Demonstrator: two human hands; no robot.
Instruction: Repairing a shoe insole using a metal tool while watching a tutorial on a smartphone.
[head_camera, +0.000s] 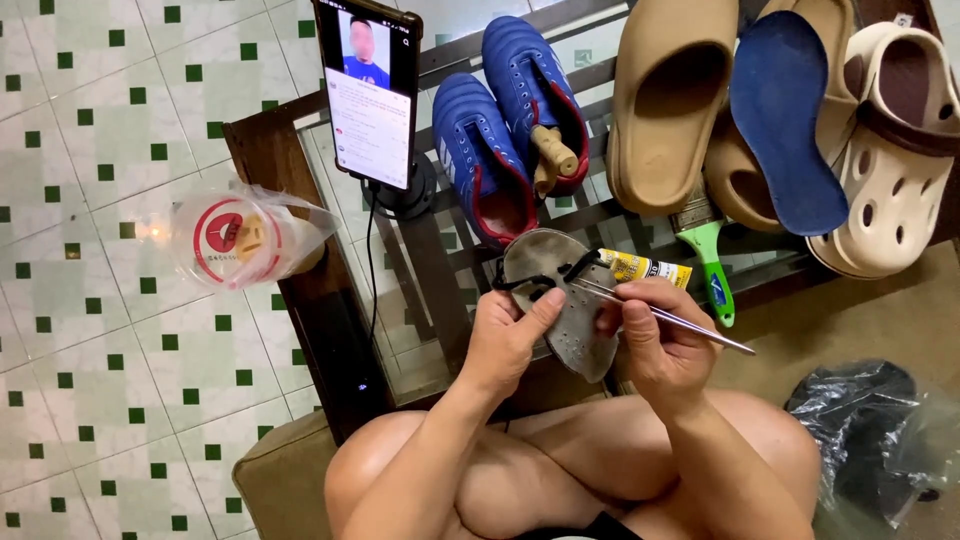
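My left hand grips a worn grey sandal with black straps, sole side up, the thumb pressed on its left edge. My right hand holds a thin metal rod like tweezers, its tip resting on the sandal near the strap. A yellow glue tube lies just behind the sandal on the glass table. Both hands work above my crossed bare legs.
A phone stands on a holder on the table. Behind are a pair of blue football boots, tan slides, a blue insole, a cream clog and a green-handled brush. A plastic drink cup sits at left; a black bag at right.
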